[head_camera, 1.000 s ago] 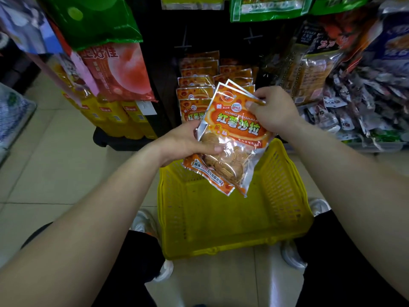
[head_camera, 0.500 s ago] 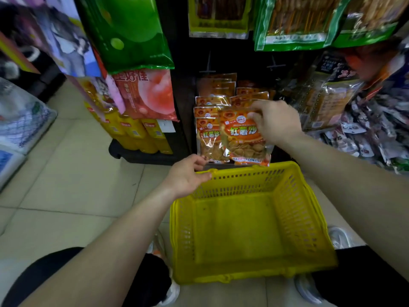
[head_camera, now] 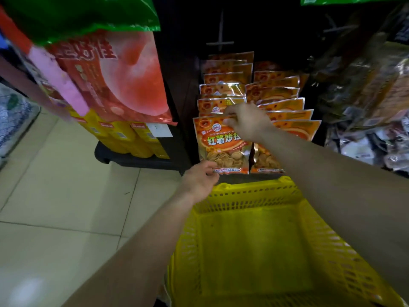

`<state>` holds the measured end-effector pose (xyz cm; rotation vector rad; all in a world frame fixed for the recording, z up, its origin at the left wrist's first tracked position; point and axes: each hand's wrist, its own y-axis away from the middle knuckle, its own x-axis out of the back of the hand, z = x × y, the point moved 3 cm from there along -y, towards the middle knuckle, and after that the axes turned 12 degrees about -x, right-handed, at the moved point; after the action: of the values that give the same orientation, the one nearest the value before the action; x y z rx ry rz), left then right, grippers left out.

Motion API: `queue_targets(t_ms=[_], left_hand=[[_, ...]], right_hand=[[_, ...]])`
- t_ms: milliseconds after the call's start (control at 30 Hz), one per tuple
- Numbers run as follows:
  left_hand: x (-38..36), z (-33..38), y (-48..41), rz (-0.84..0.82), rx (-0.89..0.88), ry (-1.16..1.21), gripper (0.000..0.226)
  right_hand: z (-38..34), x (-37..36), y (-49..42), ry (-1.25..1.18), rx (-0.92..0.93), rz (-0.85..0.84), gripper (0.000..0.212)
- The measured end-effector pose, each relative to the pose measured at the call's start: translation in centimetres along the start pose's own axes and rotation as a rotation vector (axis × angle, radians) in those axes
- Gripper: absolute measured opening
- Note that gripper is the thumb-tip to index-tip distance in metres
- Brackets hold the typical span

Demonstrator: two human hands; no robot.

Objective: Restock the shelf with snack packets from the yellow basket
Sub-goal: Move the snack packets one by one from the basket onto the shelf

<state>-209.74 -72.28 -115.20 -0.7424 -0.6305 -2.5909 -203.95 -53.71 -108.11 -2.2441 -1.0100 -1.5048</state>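
the right hand [head_camera: 246, 121] pinches the top edge of an orange snack packet [head_camera: 221, 145], fingers curled over its seal. the left hand [head_camera: 199, 178] pinches the packet's bottom left corner. the packet stands upright at the front of the left row on the dark shelf [head_camera: 221, 29], with more orange packets [head_camera: 223, 89] lined up behind it and a second row [head_camera: 287, 117] just beside it on the right. the yellow basket [head_camera: 254, 189] sits on the tiled floor [head_camera: 55, 185] right below the shelf, between the forearms. a red bag [head_camera: 124, 85] hangs to the left.
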Motion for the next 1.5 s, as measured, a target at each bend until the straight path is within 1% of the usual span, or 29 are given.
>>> queue_targets(t_ms=[100, 200, 300, 433, 467, 567, 600, 700, 833, 933, 1000, 1100, 1167, 1267, 1367, 1500], left_hand=[[-1.3, -0.1, -2.6, 0.003, -0.001, -0.099, 0.032], [-2.7, -0.2, -4.3, -0.045, 0.019, -0.263, 0.03], [-3.4, -0.4, -4.6, -0.099, 0.108, -0.45, 0.034], [-3.7, -0.5, -4.5, -0.157, 0.15, -0.371, 0.042], [-3.7, -0.5, -4.7, -0.162, 0.152, -0.386, 0.043], [-3.3, -0.3, -5.1, -0.155, 0.12, -0.587, 0.044], [-3.3, -0.2, -5.0, -0.147, 0.104, -0.62, 0.044], [-3.4, -0.2, -4.6, -0.081, 0.046, -0.557, 0.039], [-2.9, 0.1, -3.5, 0.094, -0.031, -0.356, 0.032], [-2.7, 0.6, -3.3, 0.176, -0.113, -0.227, 0.025], [-2.9, 0.8, -3.4, 0.157, -0.122, -0.181, 0.027], [-3.3, 0.4, -3.8, 0.051, -0.033, -0.185, 0.034], [-3.4, -0.1, -4.2, 0.022, 0.021, -0.151, 0.037], [-3.3, -0.9, -5.4, 0.019, 0.065, -0.106, 0.036], [-3.4, -1.4, -6.4, 0.028, 0.098, -0.035, 0.041], [-4.1, -1.6, -7.1, 0.03, 0.078, 0.011, 0.047]], right_hand=[[1.2, -1.4, -1.7, -0.008, -0.008, 0.037, 0.032], [1.6, -1.7, -2.9, 0.034, 0.028, 0.072, 0.031], [1.4, -1.7, -3.5, 0.072, 0.079, 0.109, 0.029], [1.6, -1.7, -4.1, 0.07, 0.081, 0.137, 0.028], [1.6, -1.7, -4.2, 0.074, 0.084, 0.142, 0.028], [1.6, -1.7, -4.4, 0.068, 0.094, 0.155, 0.027], [1.6, -1.7, -4.3, 0.063, 0.095, 0.155, 0.027], [1.7, -1.7, -4.2, 0.055, 0.093, 0.151, 0.025], [1.5, -1.5, -4.1, 0.052, 0.097, 0.16, 0.025], [1.4, -1.4, -3.8, 0.047, 0.1, 0.15, 0.025], [1.4, -1.3, -3.6, 0.041, 0.095, 0.151, 0.025], [1.4, -1.3, -3.4, 0.039, 0.091, 0.142, 0.026], [1.4, -1.3, -3.4, 0.038, 0.096, 0.138, 0.026], [1.5, -1.4, -3.5, 0.035, 0.108, 0.133, 0.026], [1.8, -1.6, -3.7, 0.035, 0.111, 0.127, 0.029], [2.2, -1.7, -3.7, 0.035, 0.126, 0.136, 0.03]])
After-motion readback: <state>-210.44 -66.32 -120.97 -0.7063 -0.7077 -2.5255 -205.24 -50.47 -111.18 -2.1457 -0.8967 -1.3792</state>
